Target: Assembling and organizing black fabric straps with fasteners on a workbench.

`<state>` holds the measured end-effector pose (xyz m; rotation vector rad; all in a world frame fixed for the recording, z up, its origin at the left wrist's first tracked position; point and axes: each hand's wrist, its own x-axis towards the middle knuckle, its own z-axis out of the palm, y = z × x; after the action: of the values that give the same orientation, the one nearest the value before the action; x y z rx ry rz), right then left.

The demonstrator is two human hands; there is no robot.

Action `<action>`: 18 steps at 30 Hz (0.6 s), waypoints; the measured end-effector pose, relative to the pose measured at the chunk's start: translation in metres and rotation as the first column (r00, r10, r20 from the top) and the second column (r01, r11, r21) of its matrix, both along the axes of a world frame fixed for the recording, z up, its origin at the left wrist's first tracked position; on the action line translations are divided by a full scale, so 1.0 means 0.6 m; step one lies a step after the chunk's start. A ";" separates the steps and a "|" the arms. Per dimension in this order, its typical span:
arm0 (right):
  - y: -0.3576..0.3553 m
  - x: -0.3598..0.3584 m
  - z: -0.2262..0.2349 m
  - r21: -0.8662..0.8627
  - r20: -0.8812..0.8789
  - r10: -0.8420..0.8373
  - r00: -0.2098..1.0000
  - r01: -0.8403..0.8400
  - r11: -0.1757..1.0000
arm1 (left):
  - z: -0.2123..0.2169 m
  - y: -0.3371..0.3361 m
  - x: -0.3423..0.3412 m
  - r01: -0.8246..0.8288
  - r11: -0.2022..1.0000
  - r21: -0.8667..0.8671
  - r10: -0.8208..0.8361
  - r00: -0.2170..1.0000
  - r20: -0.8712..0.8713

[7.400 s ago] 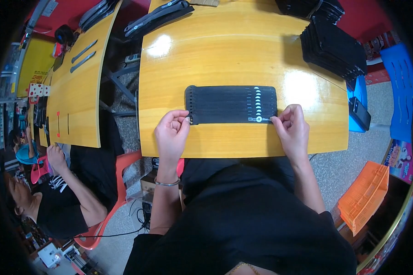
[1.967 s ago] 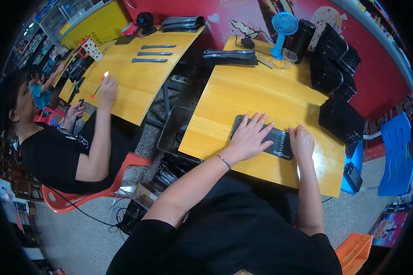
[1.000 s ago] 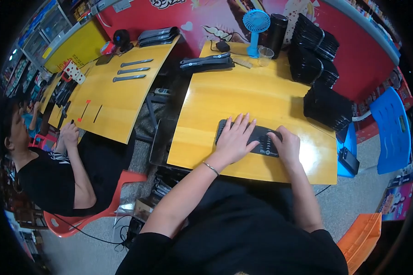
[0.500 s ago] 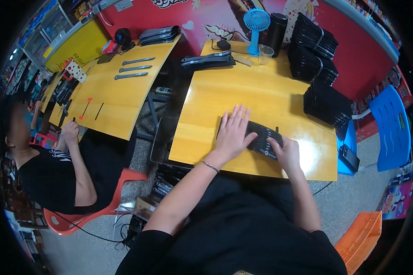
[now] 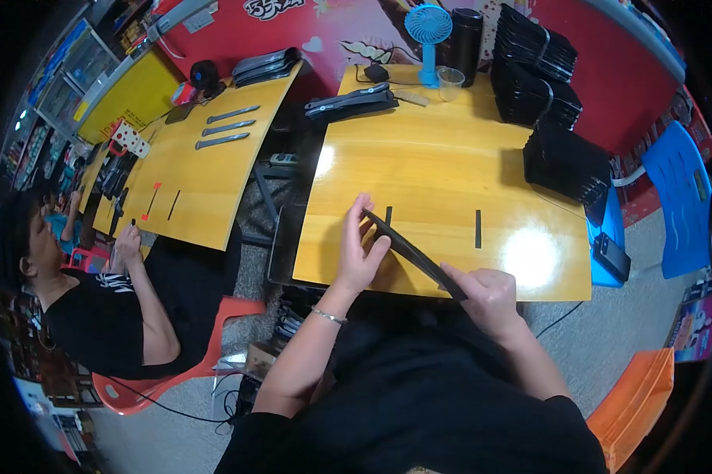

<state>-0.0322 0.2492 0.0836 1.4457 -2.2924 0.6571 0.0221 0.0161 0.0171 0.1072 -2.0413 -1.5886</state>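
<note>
A long, thin black panel [image 5: 411, 251] is tilted up off the yellow table [image 5: 435, 158], so I see it nearly edge-on. My right hand [image 5: 486, 296] is closed round its near right end, thumb along the top. At the far left end, my left hand [image 5: 360, 257] has its fingers behind the panel and its thumb in front. Two short dark strips lie on the tabletop: one strip [image 5: 477, 229] to the right of the panel, the other strip [image 5: 389, 216] just beyond it, partly hidden.
Bundled black panels [image 5: 565, 162] are stacked at the right. Flat dark pieces [image 5: 352, 103], a clear cup [image 5: 450, 83], a blue fan [image 5: 428, 39] and a black bottle [image 5: 466, 47] stand or lie at the back. A seated person [image 5: 103, 300] works at the left table. A blue chair [image 5: 676, 197] stands right.
The panel has gone from lying flat under my hands to being raised and tipped on edge. My left hand has shifted left and turned from palm-down to gripping its end. Both dark strips are now exposed.
</note>
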 end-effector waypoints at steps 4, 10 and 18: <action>0.006 -0.007 0.008 0.012 0.040 0.044 0.998 -0.045 0.999 | 0.019 -0.009 0.015 0.009 0.990 0.138 -0.011 1.000 0.013; 0.036 -0.048 0.076 -0.210 0.144 0.003 0.990 0.028 0.977 | 0.046 -0.003 0.007 0.139 0.908 0.395 -0.148 0.989 -0.008; -0.010 -0.241 0.007 -0.281 0.766 0.049 0.641 0.266 0.922 | 0.074 -0.048 -0.145 0.139 0.833 0.536 -0.240 0.963 0.123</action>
<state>-0.1768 0.2434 0.0879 0.8985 -2.5671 1.8489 -0.0646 -0.0124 0.0613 0.2668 -1.7297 -2.3138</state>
